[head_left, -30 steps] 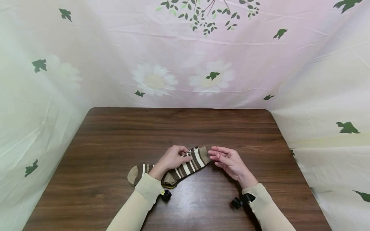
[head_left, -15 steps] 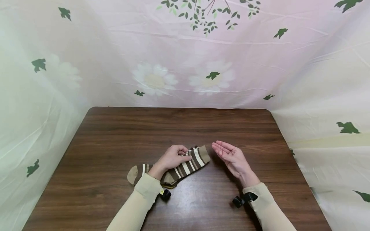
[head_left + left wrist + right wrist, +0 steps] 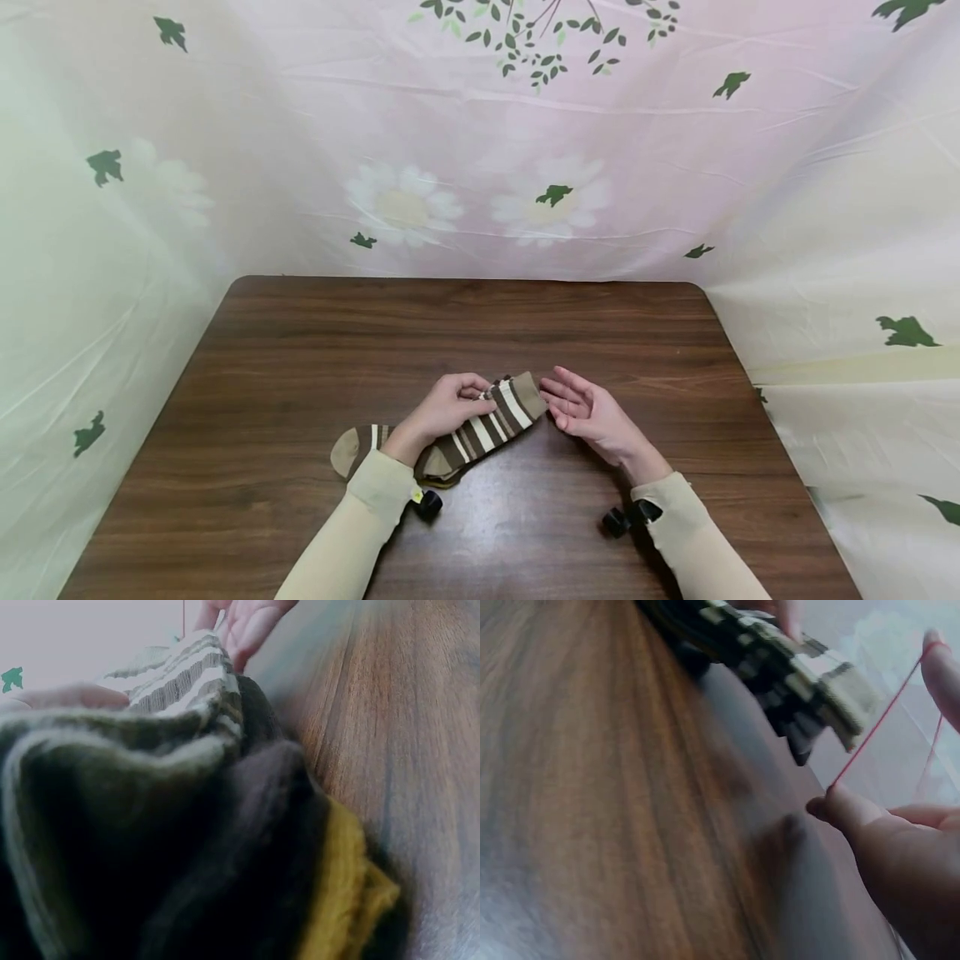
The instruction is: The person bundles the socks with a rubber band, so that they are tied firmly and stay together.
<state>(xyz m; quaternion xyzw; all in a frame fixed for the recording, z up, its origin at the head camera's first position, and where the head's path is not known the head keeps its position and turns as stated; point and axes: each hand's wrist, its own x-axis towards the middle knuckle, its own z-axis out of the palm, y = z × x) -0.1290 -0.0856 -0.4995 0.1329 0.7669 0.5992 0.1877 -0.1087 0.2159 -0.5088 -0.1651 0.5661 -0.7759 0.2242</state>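
My left hand (image 3: 446,408) grips a folded bundle of brown, white and tan striped socks (image 3: 487,432), thumb on top and the other fingers behind. The bundle slants up to the right, and its tan cuff end points at my right hand (image 3: 600,425). That hand is spread with fingertips right at the cuff. A thin red rubber band (image 3: 877,722) is stretched between its thumb and a finger in the right wrist view. At the left, a tan sock toe (image 3: 346,452) sticks out past my left wrist. In the left wrist view, mustard-yellow fabric (image 3: 337,877) shows at the bundle's lower edge.
Both hands work over a dark brown wooden table (image 3: 300,350). Pale fabric curtains (image 3: 465,150) with flowers, leaves and green birds stand behind it and on both sides. A small black camera is strapped on each wrist.
My right hand first drew up and away from the cuff, then came back to it with fingers spread wider. The left hand keeps its hold, and the cuff end has risen slightly.
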